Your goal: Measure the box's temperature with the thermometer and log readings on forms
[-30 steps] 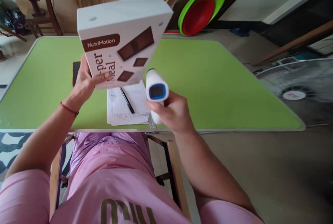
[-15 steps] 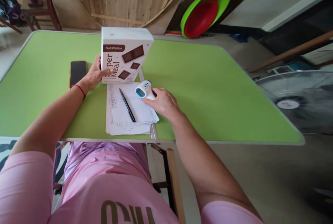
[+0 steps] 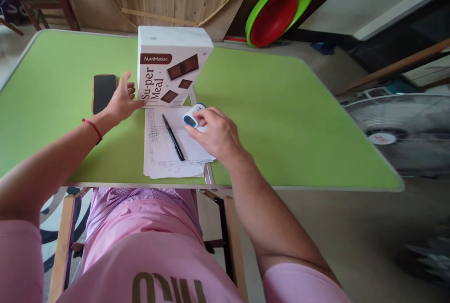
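A white NutriMotion meal box (image 3: 165, 92) stands upright on the green table. Beside its lower left corner, my left hand (image 3: 121, 99) is open with fingers spread, the thumb at the box's edge. My right hand (image 3: 220, 134) has its fingers curled over a white and blue infrared thermometer (image 3: 190, 120), hiding most of its handle; its small screen faces me. The thermometer is over a stack of written papers (image 3: 165, 167), just in front of the box. A black pen (image 3: 173, 138) lies slanted on the top sheet.
A phone in an orange-brown case (image 3: 104, 93) lies left of my left hand. The green folding table (image 3: 281, 120) extends to the right, with a floor fan (image 3: 383, 139) past its edge. Green and red basins (image 3: 274, 19) lean beyond the far side. A wooden chair (image 3: 49, 3) stands far left.
My left hand has let go of the box and opened beside it. On the thermometer, my right hand has shifted from the handle toward its top. The view has moved slightly.
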`<state>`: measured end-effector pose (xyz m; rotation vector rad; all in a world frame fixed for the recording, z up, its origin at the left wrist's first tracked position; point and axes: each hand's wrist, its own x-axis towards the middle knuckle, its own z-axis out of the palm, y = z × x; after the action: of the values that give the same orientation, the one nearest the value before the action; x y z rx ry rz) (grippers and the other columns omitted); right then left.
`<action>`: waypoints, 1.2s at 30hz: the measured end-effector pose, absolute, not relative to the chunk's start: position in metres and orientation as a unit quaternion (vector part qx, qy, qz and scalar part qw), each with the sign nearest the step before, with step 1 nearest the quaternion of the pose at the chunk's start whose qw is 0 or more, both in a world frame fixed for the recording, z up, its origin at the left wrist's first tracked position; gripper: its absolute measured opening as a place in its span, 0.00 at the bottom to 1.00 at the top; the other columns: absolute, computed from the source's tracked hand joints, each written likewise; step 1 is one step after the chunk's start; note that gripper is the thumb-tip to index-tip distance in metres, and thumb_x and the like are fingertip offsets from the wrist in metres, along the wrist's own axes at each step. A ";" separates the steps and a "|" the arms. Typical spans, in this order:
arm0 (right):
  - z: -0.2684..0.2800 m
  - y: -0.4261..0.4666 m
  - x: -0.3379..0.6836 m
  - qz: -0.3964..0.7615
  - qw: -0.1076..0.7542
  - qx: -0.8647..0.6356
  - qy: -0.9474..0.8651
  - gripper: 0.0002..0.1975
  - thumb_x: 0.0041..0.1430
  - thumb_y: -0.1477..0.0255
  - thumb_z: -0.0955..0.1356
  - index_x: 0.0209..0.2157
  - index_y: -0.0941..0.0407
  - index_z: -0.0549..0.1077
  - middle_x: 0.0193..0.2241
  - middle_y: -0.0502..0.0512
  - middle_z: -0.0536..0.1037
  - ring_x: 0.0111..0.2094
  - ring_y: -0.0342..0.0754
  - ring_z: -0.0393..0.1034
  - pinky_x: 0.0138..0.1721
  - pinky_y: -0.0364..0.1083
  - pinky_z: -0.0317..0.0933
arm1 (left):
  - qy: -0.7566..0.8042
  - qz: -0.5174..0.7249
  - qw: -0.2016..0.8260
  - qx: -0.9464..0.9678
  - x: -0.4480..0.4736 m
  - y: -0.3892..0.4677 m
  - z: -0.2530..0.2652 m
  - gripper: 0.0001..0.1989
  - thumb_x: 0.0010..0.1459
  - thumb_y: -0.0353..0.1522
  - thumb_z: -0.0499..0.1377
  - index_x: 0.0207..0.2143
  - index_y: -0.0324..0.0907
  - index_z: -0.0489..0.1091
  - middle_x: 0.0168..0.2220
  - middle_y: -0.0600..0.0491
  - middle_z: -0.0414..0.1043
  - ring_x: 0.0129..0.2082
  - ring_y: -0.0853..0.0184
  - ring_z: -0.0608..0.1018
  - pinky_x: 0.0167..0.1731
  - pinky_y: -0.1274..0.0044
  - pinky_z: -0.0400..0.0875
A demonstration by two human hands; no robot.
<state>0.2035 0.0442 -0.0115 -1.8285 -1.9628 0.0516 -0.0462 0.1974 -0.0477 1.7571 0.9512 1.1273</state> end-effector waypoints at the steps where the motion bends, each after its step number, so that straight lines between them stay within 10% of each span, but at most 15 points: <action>1: -0.011 0.045 0.195 0.040 0.213 -0.651 -0.728 0.08 0.60 0.67 0.71 0.41 0.55 0.75 0.41 0.59 0.80 0.37 0.51 0.73 0.40 0.51 0.68 | 0.416 0.424 0.400 0.698 -0.052 0.185 -0.046 0.38 0.47 0.29 0.71 0.58 0.44 0.58 0.51 0.44 0.67 0.51 0.56 0.76 0.50 0.58 0.76; 9: -0.008 0.059 0.163 0.085 0.094 -0.621 -0.774 0.20 0.64 0.77 0.63 0.55 0.57 0.75 0.39 0.63 0.80 0.37 0.55 0.74 0.38 0.51 0.65 | 0.335 0.166 0.177 0.911 -0.067 0.038 -0.024 0.32 0.64 0.43 0.61 0.63 0.34 0.59 0.60 0.32 0.66 0.59 0.46 0.72 0.57 0.53 0.72; 17: -0.018 0.040 0.188 0.326 0.336 -0.493 -0.733 0.19 0.63 0.67 0.66 0.54 0.53 0.73 0.43 0.57 0.76 0.43 0.50 0.73 0.50 0.52 0.69 | 0.317 0.080 0.056 0.943 -0.056 -0.010 -0.033 0.43 0.58 0.48 0.67 0.65 0.30 0.60 0.68 0.30 0.59 0.68 0.44 0.63 0.67 0.54 0.58; 26: -0.034 0.026 0.145 0.445 0.518 -0.479 -0.551 0.29 0.63 0.42 0.61 0.36 0.53 0.75 0.24 0.48 0.71 0.26 0.43 0.68 0.34 0.46 0.69 | 0.326 0.076 0.032 0.942 -0.060 -0.007 -0.030 0.39 0.58 0.42 0.68 0.65 0.31 0.61 0.67 0.33 0.62 0.68 0.46 0.65 0.66 0.54 0.60; 36: -0.038 0.028 0.130 0.338 0.506 -0.544 -0.578 0.05 0.48 0.67 0.67 0.29 0.53 0.71 0.27 0.51 0.78 0.28 0.46 0.69 0.33 0.46 0.66 | 0.317 0.080 0.022 0.945 -0.066 -0.002 -0.032 0.38 0.62 0.45 0.63 0.66 0.32 0.59 0.68 0.32 0.61 0.68 0.45 0.64 0.65 0.51 0.61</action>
<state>0.1302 0.0279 -0.0376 -1.3112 -1.3941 0.8162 -0.0657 -0.0024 -0.0316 2.9270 0.9826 0.2465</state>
